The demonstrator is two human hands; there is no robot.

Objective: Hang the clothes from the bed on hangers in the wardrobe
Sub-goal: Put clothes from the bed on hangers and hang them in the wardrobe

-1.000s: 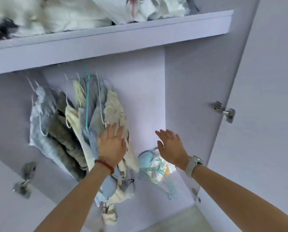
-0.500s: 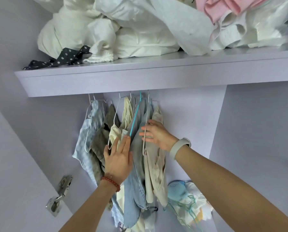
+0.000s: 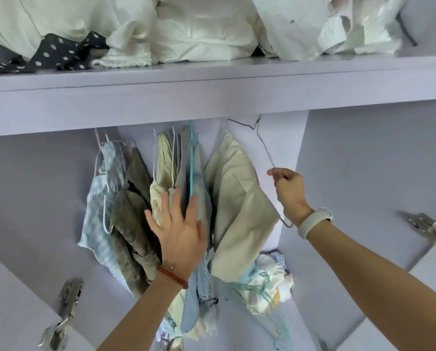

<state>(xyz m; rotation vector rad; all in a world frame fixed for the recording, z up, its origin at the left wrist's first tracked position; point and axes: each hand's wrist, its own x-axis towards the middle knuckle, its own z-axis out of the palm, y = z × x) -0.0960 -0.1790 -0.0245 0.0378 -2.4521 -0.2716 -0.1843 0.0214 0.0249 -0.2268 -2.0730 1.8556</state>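
Right hand [image 3: 289,191]: pinching the sloped arm of a wire hanger [image 3: 263,150], beige garment [image 3: 237,196] draped on it just left of the grip; hook at the top near the shelf edge [image 3: 212,102], seating on the rail not visible

Left hand [image 3: 181,229]: fingers straight, grasping nothing, pressing flat against the bunch of hung clothes [image 3: 141,198] left of the pinch, holding a gap beside the teal hanger [image 3: 191,158]

Below the grip: heap of pale cloth with loose teal hangers [image 3: 265,282] on the wardrobe floor

Above the grip: white bedding [image 3: 199,34] and spotted dark cloth [image 3: 55,53] on the shelf

Risks, as judged:
- hook possibly not caught on the rail; letting go early likely to drop hanger and garment onto the heap below
- garment lying off-centre toward the bunch; tilting the wire likely to slide it off
- lifting the flat hand likely to let the bunch swing back and snag the beige cloth
- thin wire held at one point only; twisting likely under the cloth's weight
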